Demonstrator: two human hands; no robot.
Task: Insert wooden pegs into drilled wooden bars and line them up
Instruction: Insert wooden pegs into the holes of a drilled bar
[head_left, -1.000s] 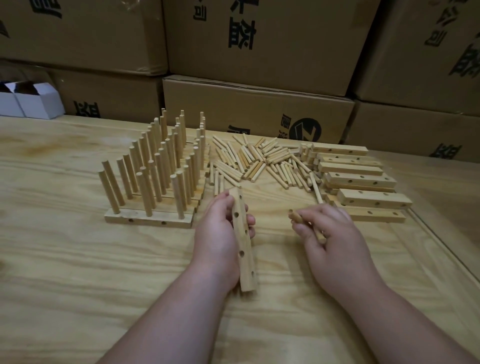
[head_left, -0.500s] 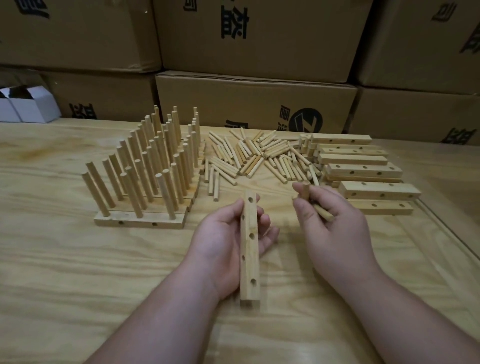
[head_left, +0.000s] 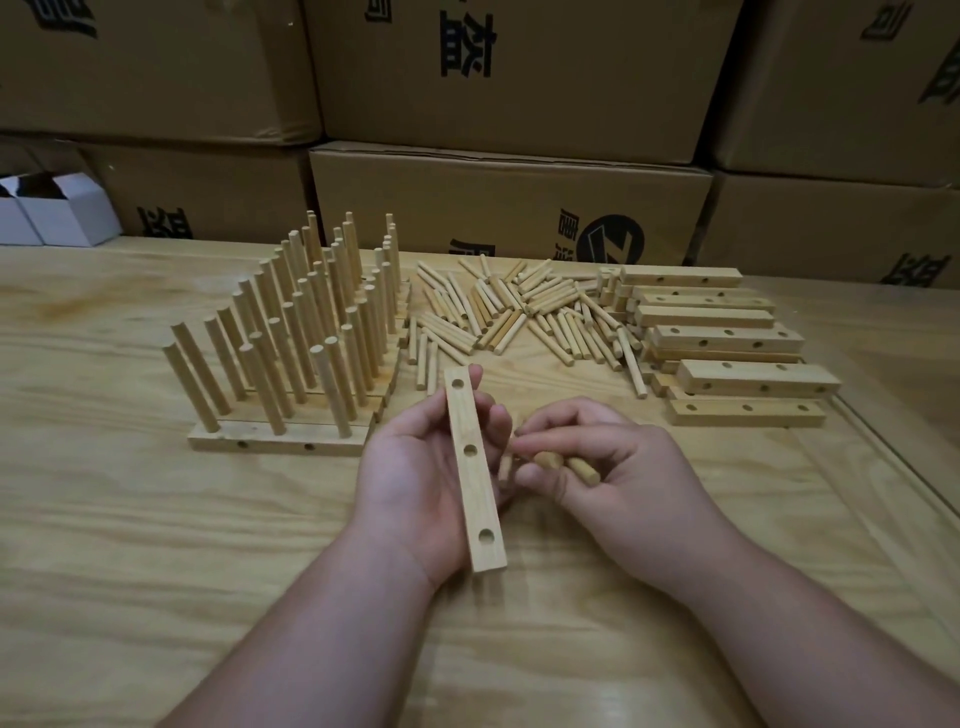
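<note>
While the left hand (head_left: 415, 478) grips a bar (head_left: 475, 475), the right hand (head_left: 618, 478) pinches pegs (head_left: 571, 465).
Bar's long axis runs away from the person, holes up.

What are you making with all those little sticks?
A person is fitting wooden pegs into drilled wooden bars. The left hand holds one bar with its three holes facing up, all empty. The right hand grips a few pegs beside it, none in yet. Finished bars with upright pegs stand lined up on the left, loose pegs lie in the middle, and empty bars are stacked on the right.
</note>
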